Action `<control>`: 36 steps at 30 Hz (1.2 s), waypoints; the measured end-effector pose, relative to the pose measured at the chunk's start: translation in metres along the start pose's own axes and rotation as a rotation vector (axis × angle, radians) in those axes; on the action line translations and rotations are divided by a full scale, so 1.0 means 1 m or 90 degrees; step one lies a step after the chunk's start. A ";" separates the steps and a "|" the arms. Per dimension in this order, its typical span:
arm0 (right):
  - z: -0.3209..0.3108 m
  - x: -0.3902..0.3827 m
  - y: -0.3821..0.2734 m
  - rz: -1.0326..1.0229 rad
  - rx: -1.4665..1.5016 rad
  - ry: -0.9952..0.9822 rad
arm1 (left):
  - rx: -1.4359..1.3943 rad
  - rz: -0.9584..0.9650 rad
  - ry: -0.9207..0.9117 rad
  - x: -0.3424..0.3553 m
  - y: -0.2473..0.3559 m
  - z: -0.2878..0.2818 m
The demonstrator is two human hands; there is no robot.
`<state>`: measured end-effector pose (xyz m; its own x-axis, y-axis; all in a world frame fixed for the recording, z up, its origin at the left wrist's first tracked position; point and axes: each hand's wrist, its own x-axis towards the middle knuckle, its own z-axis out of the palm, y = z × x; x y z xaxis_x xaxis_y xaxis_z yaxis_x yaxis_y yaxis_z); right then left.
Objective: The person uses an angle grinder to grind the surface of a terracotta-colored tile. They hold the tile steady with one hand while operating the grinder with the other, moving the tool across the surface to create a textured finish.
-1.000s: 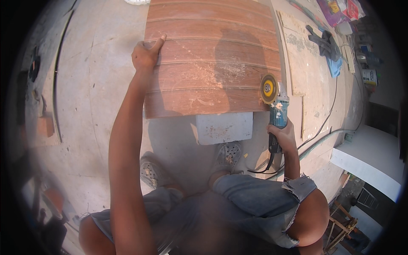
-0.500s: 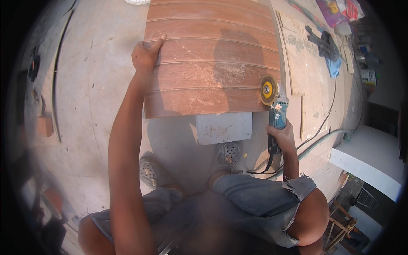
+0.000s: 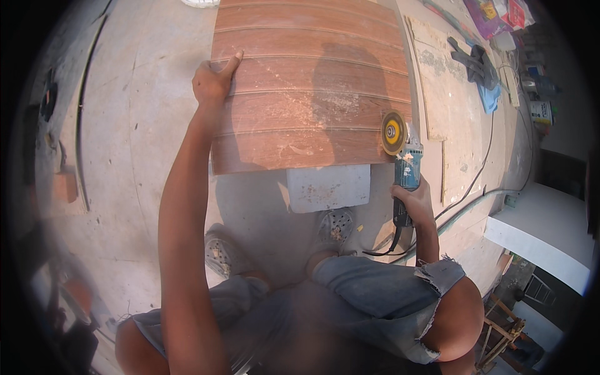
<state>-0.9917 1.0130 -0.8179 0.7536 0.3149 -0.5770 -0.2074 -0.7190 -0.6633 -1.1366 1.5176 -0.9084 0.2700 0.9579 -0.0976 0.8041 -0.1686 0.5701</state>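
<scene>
A reddish-brown, wood-look panel [image 3: 281,112] with grooved lines and pale dust lies in front of me, its near edge resting on a whitish block [image 3: 329,189]. My left hand [image 3: 214,82] grips the panel's left edge, thumb on top and the other fingers mostly hidden. In my right hand [image 3: 417,201] is a teal and black angle grinder [image 3: 408,169], held by its body past the near right corner. The grinder's round disc [image 3: 393,133], with a yellow centre, overlaps the panel's right edge in view; whether it touches cannot be told.
The grinder's black cord [image 3: 382,253] trails near my right knee and shoe. Boards [image 3: 431,81] lie along the right, with dark gloves [image 3: 476,65] and a blue cloth beyond them. A hose [image 3: 469,203] crosses the floor there. At far left sits a brick-coloured block [image 3: 64,187].
</scene>
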 end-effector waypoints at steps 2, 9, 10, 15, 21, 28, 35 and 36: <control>0.000 0.000 -0.001 -0.003 -0.005 -0.001 | -0.008 0.003 -0.003 0.000 -0.002 0.000; 0.003 -0.003 0.000 -0.008 -0.001 0.008 | -0.020 0.006 -0.007 0.003 -0.005 0.002; 0.003 -0.003 0.000 -0.007 0.001 0.007 | -0.020 0.010 -0.001 0.003 -0.005 0.002; 0.000 0.001 0.002 -0.013 0.010 -0.005 | -0.010 0.022 0.017 -0.001 -0.004 0.001; 0.000 0.004 0.000 -0.018 0.006 0.000 | -0.039 0.001 -0.045 -0.004 0.004 -0.009; 0.001 0.010 -0.002 -0.027 -0.007 0.006 | -0.046 0.016 -0.020 -0.008 0.004 -0.011; 0.000 0.013 -0.001 -0.033 -0.007 0.002 | -0.040 0.008 -0.039 -0.004 0.003 -0.010; 0.000 0.013 -0.002 -0.033 -0.010 0.001 | -0.034 0.003 -0.047 -0.003 0.003 -0.010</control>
<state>-0.9812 1.0185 -0.8239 0.7637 0.3515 -0.5415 -0.1585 -0.7110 -0.6851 -1.1401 1.5166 -0.8980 0.3130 0.9372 -0.1539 0.7745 -0.1581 0.6125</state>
